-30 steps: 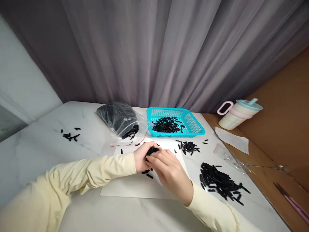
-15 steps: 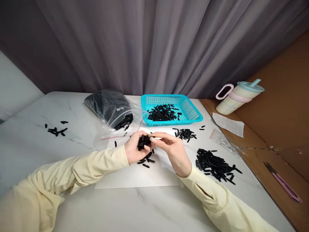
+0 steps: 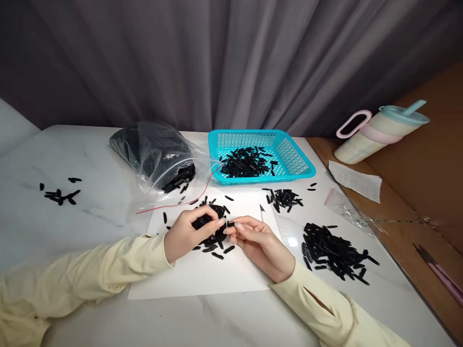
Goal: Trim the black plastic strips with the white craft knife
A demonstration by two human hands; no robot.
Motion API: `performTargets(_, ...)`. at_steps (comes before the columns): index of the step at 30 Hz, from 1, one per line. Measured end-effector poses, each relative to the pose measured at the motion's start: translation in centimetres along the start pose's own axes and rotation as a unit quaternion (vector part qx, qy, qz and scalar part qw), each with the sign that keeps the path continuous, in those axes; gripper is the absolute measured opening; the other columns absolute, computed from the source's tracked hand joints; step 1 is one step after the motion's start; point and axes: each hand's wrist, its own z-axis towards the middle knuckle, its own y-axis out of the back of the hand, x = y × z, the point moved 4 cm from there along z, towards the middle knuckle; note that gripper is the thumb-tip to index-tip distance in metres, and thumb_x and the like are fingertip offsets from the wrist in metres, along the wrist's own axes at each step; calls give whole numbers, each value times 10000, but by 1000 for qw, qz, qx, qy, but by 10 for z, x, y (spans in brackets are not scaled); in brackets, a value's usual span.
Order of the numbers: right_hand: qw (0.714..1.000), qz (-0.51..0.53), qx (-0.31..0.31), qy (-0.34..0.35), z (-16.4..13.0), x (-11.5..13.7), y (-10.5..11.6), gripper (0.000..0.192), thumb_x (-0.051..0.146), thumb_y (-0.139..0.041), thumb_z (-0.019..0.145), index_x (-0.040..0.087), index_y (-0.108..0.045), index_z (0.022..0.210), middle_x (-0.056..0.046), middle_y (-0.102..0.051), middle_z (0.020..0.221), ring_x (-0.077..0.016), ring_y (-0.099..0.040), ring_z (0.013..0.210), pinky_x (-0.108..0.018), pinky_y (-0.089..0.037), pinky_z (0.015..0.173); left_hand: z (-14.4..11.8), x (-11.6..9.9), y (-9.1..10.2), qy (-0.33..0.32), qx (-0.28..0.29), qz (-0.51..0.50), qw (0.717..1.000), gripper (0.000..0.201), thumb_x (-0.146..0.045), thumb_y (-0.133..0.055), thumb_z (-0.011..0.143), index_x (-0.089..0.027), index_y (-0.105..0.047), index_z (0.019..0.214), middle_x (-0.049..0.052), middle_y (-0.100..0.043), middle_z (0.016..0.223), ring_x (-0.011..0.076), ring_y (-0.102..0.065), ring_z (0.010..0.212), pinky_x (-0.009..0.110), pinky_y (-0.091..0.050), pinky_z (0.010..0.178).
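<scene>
Thin black strips, short and stick-like, lie in a loose pile on a white sheet. Over the left side of this pile is my left hand, its fingers curled and its thumb and forefinger close together at the tips. Black strips show between thumb and forefinger, but whether they are in the hand or beneath it is hidden. Just to its right, my right hand pinches one small black strip between thumb and fingertips, the other fingers bent underneath.
Behind the sheet stand a clear zip bag of black strips and a blue basket with more inside. Other piles lie right, back right and far left. A tumbler, small plastic bag and pink-handled tool are rightward.
My left hand has turned from palm-up, cupping a handful of strips, to palm-down over the pile, which looks bigger. My hands have drawn slightly apart. The camera view has moved closer.
</scene>
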Motion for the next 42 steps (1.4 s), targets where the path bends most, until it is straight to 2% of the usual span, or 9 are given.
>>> performTargets(3, 1000, -9, 10, -7, -1, 2, 0, 104, 223, -739, 702, 156, -700, 771, -51, -723, 746, -99, -609, 623, -249, -456, 697, -1, -3, 0, -57, 20, 58, 996, 177, -283, -543, 811, -152, -562, 694, -39, -524, 589, 73, -459, 552, 178, -368, 525)
performTargets(7, 1000, -18, 10, -11, -2, 1, 1, 71, 214, -739, 702, 166, -693, 727, -47, -728, 749, -95, -606, 596, -247, -446, 672, -2, -6, -2, -97, 52, 69, 992, 165, -235, -502, 840, -148, -582, 724, -30, -556, 619, 73, -491, 576, 175, -389, 566)
performTargets(17, 1000, -15, 1, -8, -1, 2, 0, 80, 220, -723, 721, 160, -672, 707, -41, -723, 723, -87, -590, 574, -237, -444, 646, -4, -2, -2, -112, 53, 61, 990, 132, -197, -495, 843, -152, -584, 756, -37, -549, 611, 64, -483, 563, 164, -390, 550)
performTargets(21, 1000, -19, 4, -8, -1, 1, -1, 91, 222, -713, 733, 162, -659, 691, -37, -722, 721, -89, -600, 582, -237, -448, 655, -3, -2, -3, -88, 60, 47, 993, 139, -201, -493, 840, -157, -584, 745, -42, -540, 592, 58, -464, 536, 161, -377, 518)
performTargets(27, 1000, -21, 17, -9, -2, 1, 0, 91, 233, -683, 765, 169, -658, 706, -41, -725, 752, -101, -611, 605, -253, -451, 671, -3, 2, -3, 24, 69, -32, 997, 170, -278, -506, 842, -160, -574, 740, -50, -504, 579, 37, -362, 437, 169, -296, 400)
performTargets(30, 1000, -21, 15, -10, -2, 1, 0, 68, 232, -689, 755, 168, -669, 740, -44, -725, 757, -108, -610, 612, -263, -459, 675, -3, 3, -3, 51, 62, -52, 995, 182, -294, -517, 832, -156, -569, 726, -46, -491, 572, 36, -346, 430, 173, -265, 379)
performTargets(37, 1000, -25, 14, -6, -2, 2, -2, 68, 232, -682, 764, 168, -663, 776, -45, -725, 759, -111, -612, 632, -276, -468, 704, -5, 2, -4, 49, 54, -52, 996, 222, -321, -509, 830, -148, -552, 698, -40, -480, 561, 41, -344, 432, 176, -256, 374)
performTargets(42, 999, -35, -3, -7, -1, 1, -1, 100, 262, -682, 770, 172, -643, 750, -39, -722, 754, -112, -600, 624, -290, -459, 720, -4, -3, -4, 8, 62, -4, 998, 218, -302, -483, 844, -152, -565, 709, -34, -510, 579, 43, -359, 431, 172, -282, 379)
